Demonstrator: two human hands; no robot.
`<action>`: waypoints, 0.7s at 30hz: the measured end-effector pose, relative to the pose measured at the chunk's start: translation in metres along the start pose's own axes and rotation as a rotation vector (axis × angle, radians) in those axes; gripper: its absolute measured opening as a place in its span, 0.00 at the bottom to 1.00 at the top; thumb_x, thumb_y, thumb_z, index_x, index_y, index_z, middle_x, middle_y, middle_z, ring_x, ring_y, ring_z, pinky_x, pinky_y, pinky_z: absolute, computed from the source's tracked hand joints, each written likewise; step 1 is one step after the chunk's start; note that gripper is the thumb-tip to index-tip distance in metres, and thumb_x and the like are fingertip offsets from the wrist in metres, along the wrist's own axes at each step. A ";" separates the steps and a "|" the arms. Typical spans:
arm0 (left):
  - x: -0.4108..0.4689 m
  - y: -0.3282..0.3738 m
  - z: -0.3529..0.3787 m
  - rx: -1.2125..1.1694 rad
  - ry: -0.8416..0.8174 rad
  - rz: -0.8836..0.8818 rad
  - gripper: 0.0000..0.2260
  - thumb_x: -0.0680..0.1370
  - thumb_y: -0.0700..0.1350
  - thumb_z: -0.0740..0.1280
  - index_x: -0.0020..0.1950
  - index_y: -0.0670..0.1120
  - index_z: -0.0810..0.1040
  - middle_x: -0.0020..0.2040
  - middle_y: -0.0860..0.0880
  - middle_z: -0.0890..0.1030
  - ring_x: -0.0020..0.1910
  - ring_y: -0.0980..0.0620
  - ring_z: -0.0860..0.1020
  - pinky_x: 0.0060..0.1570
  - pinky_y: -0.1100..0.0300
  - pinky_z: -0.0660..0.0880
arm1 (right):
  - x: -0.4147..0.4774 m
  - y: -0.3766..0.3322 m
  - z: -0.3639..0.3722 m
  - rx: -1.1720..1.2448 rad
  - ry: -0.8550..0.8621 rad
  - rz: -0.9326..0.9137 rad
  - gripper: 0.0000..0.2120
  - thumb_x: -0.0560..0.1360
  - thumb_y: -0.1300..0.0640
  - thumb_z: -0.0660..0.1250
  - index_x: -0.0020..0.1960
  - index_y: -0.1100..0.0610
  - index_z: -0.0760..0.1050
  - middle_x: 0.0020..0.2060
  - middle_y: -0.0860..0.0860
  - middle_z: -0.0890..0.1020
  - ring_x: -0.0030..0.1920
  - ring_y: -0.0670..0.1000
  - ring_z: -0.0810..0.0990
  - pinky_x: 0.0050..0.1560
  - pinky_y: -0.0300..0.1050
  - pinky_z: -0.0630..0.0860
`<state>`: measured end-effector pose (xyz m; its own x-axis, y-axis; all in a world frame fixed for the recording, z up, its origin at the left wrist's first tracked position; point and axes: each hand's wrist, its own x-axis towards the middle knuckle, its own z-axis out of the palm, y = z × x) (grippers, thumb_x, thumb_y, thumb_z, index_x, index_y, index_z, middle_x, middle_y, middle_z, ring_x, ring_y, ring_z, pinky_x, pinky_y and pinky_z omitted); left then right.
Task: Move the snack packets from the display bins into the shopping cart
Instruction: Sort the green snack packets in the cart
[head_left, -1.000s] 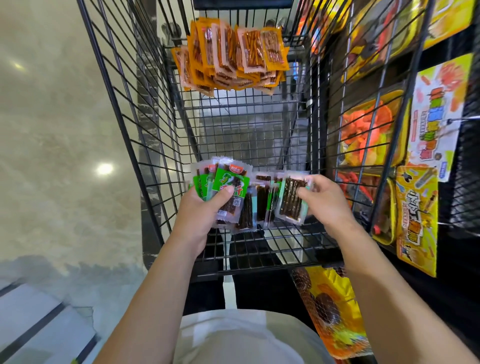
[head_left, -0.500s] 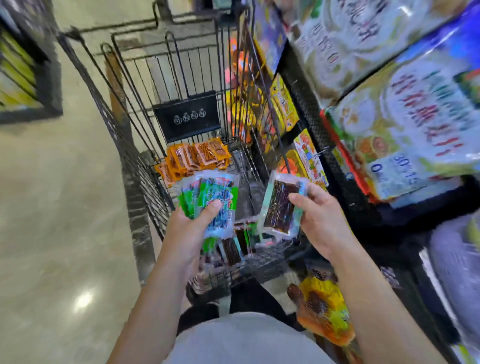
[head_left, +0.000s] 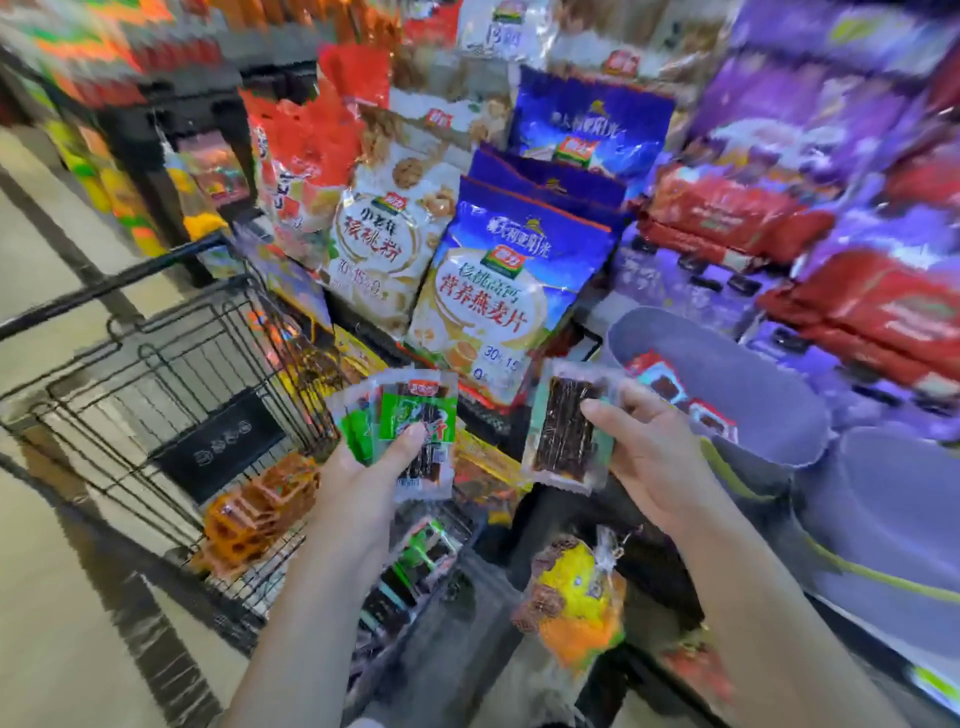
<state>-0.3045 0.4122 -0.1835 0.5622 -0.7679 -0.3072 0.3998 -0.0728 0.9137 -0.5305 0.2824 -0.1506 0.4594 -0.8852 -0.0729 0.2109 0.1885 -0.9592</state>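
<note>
- Blue-and-white cereal bag (head_left: 498, 291) stands upright on the shelf, just beside a white bag (head_left: 384, 228).
- Red packs (head_left: 727, 213) stacked at right (blurred).
- Yellow netted pouch (head_left: 576, 597) hangs low.
- Pale floor (head_left: 52, 597).

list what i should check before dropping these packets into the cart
1. Grip of the left hand on the fanned green-labelled clear packets: ok, thumb pinned across them.
2. Grip of the right hand on the clear packet of dark strips: ok, thumb on its face.
3. Right-hand packet over the black wire shopping cart: not ok, it hangs by the shelf.
4. Left-hand packets over the cart: cannot tell, blurred.
5. Landing room: ok, bare wire shows beside the orange packets.
6. Grey plastic bin emptied: not ok, red packets lie in it.
</note>
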 end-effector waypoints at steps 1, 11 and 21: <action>-0.002 0.001 0.016 -0.002 -0.021 0.004 0.15 0.76 0.45 0.77 0.63 0.47 0.83 0.57 0.46 0.88 0.56 0.41 0.86 0.60 0.34 0.80 | -0.007 -0.010 -0.014 -0.002 0.001 -0.024 0.13 0.76 0.63 0.68 0.58 0.56 0.84 0.52 0.57 0.86 0.48 0.55 0.86 0.49 0.54 0.83; -0.032 -0.028 0.208 0.035 -0.368 0.072 0.11 0.75 0.44 0.75 0.58 0.45 0.86 0.52 0.42 0.89 0.44 0.44 0.87 0.36 0.49 0.85 | -0.080 -0.081 -0.193 -0.016 0.255 -0.211 0.09 0.77 0.61 0.71 0.56 0.55 0.83 0.47 0.57 0.86 0.34 0.53 0.86 0.26 0.42 0.79; -0.096 -0.091 0.388 0.203 -0.604 -0.139 0.05 0.76 0.46 0.77 0.52 0.51 0.88 0.48 0.48 0.89 0.36 0.46 0.86 0.44 0.49 0.82 | -0.148 -0.119 -0.366 -0.085 0.497 -0.225 0.06 0.74 0.57 0.73 0.50 0.51 0.85 0.49 0.55 0.87 0.50 0.55 0.86 0.52 0.53 0.83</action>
<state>-0.6752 0.2454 -0.1338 -0.0145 -0.9609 -0.2766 0.2612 -0.2706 0.9266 -0.9388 0.2353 -0.1260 -0.0560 -0.9978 0.0356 0.1770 -0.0450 -0.9832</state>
